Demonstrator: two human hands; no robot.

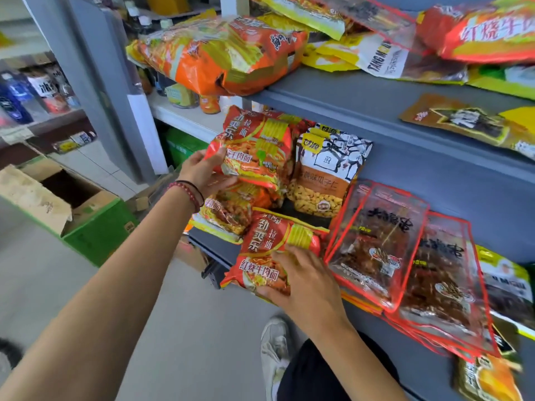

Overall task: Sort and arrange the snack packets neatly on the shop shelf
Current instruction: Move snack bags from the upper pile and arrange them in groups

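left hand (202, 175): arm reaching in from lower left, beaded bracelet (188, 193) on the wrist, thumb on the face of the upper noodle packet (254, 153), other fingers curled under it, so it's gripped and sits on top of a stack at the left end of the lower shelf (215, 248)
right hand (304, 282): forearm in from bottom centre, fingers spread narrow across the top of the lower noodle packet (265, 253), thumb hooked on its near edge; the packet overhangs the shelf's front lip

surface/room: grey metal shelving, upper shelf (362, 91) above with its back panel behind. Far left, blurred bottles on another rack. On the grey floor (173, 314), an open cardboard box (78, 209) with green sides, flaps up. A pale shoe (275, 351) at bottom centre

counts, lower shelf:
- red noodle packets: at least 4 visible; stack layers hard to separate
- seed packet (327, 175): 1, white and orange, leaning upright just right of the stack
- clear red-edged packets (376, 250): 2 on top, overlapping, more edges under them, count unclear
- upper shelf: 1 big orange multipack (220, 50) at the left end, loose yellow and red bags to its right, too jumbled to count
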